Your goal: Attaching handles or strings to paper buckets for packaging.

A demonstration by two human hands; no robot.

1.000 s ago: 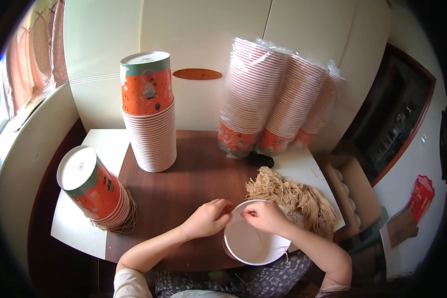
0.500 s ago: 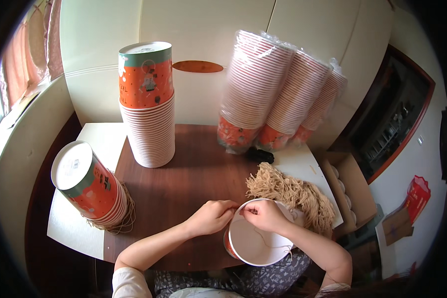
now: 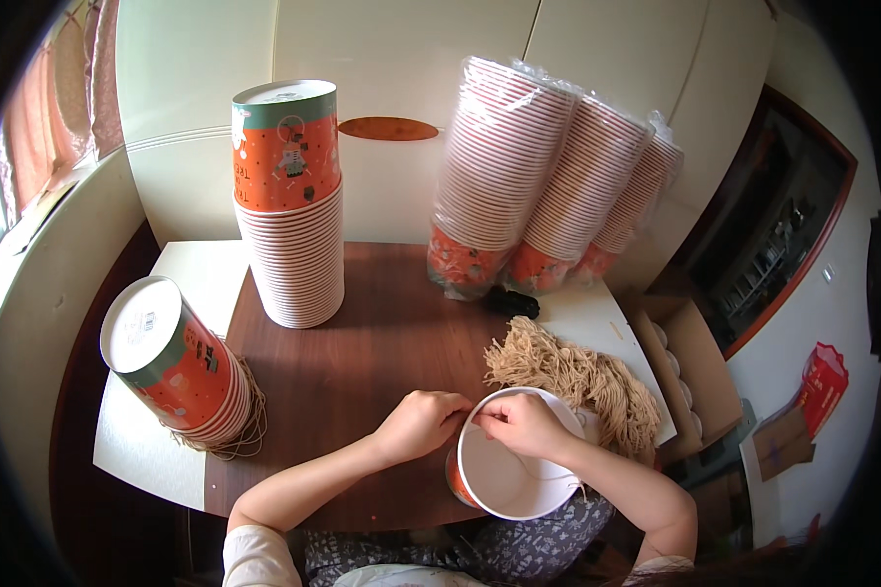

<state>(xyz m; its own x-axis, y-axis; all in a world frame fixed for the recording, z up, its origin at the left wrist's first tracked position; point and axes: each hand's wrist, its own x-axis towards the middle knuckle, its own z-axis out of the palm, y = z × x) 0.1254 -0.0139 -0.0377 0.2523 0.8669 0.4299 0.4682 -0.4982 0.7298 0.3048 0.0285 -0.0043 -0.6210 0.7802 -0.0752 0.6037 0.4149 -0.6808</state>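
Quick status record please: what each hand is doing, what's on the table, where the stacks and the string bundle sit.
left hand: fingers pinched at the near-left rim of the paper cup, outside it
right hand: fingers at the same part of the rim, reaching over the open mouth
paper cup: orange outside, white inside, at the table's near edge, mouth tilted toward the camera
string bundle: tan, right of the hands
upright cup stack: back left
leaning cup stack: left edge, loose string under it
wrapped cup sleeves: back right, against the wall
table: brown wood
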